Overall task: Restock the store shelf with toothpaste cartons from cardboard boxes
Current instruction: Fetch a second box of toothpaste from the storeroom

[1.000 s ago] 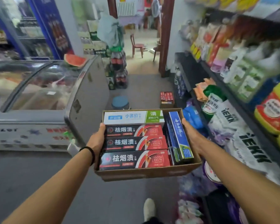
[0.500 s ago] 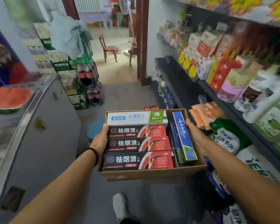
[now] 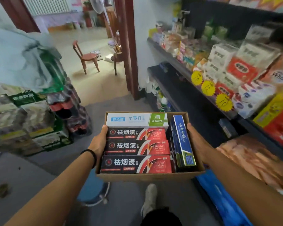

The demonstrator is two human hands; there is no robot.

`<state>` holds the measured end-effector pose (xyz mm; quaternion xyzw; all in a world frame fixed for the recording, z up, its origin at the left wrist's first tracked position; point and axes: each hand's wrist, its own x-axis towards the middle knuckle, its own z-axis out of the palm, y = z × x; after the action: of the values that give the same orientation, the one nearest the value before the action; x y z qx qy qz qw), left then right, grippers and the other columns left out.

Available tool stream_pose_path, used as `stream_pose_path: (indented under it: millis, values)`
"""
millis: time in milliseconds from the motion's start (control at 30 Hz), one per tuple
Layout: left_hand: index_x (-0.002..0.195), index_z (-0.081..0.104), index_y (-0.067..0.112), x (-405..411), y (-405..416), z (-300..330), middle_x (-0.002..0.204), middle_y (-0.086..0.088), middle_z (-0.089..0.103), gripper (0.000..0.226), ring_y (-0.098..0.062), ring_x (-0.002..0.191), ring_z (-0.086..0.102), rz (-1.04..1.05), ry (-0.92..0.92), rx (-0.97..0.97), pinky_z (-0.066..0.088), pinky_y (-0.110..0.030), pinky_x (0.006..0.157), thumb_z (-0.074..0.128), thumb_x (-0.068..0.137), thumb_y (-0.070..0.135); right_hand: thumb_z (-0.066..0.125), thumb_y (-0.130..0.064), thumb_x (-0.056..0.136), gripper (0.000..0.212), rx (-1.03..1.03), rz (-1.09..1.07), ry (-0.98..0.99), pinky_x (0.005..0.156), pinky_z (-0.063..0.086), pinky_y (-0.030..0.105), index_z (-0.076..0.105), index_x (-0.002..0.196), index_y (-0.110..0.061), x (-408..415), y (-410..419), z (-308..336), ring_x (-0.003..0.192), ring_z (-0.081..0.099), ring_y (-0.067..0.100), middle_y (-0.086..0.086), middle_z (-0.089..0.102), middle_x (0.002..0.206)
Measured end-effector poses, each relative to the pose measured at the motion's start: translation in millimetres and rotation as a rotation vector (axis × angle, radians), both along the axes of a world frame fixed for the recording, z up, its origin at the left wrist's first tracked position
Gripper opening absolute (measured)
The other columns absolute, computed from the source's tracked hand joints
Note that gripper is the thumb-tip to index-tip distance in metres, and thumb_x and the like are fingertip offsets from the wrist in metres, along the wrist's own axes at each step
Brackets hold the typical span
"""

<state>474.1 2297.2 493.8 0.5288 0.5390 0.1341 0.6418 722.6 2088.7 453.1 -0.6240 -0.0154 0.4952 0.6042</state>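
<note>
- The left hand point(image 3: 99, 142) grips the left wall of the cardboard box point(image 3: 147, 177), thumb hooked over the rim, fingers hidden beneath.
- The right hand point(image 3: 197, 141) holds the right wall the same way; its fingers cannot be seen.
- The box rides level between both hands. Three black-and-red cartons point(image 3: 137, 147) and a white-and-green carton point(image 3: 136, 119) lie flat, long axes running from hand to hand. A blue carton point(image 3: 182, 141) stands on edge against the right-hand wall, its long axis pointing away from the body.
- Deciding relation: the bare dark shelf point(image 3: 186, 98) lies forward and to the right of the right hand, well apart from the box. The right hand is nearer, so I judge the box must swing rightward before any carton comes out.
- Change from half a second ago: the grip is the same, while the doorway, the red chair point(image 3: 87, 57) and the far shelf end loom closer; the person has advanced down the aisle.
- No carton has left the box yet.
</note>
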Motion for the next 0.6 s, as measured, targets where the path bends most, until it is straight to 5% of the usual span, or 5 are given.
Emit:
stream_pose_path:
  millis: [500, 600]
  values:
    - [0.092, 0.070, 0.017, 283.7, 336.8, -69.3, 0.088, -0.016, 0.073, 0.063, -0.034, 0.086, 0.070, -0.136, 0.054, -0.055, 0.050, -0.051, 0.093, 0.036, 0.087, 0.071, 0.037, -0.067, 0.091, 0.065, -0.065, -0.184, 0.133, 0.091, 0.051, 0.043, 0.065, 0.119, -0.016, 245.1, 297.9, -56.1, 0.109, 0.063, 0.033, 0.015, 0.070, 0.112]
    - [0.087, 0.068, 0.017, 334.5, 387.2, -78.7, 0.083, -0.015, 0.073, 0.060, -0.032, 0.079, 0.069, -0.197, 0.078, -0.030, 0.050, -0.048, 0.091, 0.035, 0.090, 0.067, 0.038, -0.068, 0.090, 0.068, -0.067, -0.244, 0.157, 0.100, 0.047, 0.049, 0.065, 0.121, -0.014, 275.5, 334.4, -67.2, 0.110, 0.062, 0.034, 0.016, 0.069, 0.113]
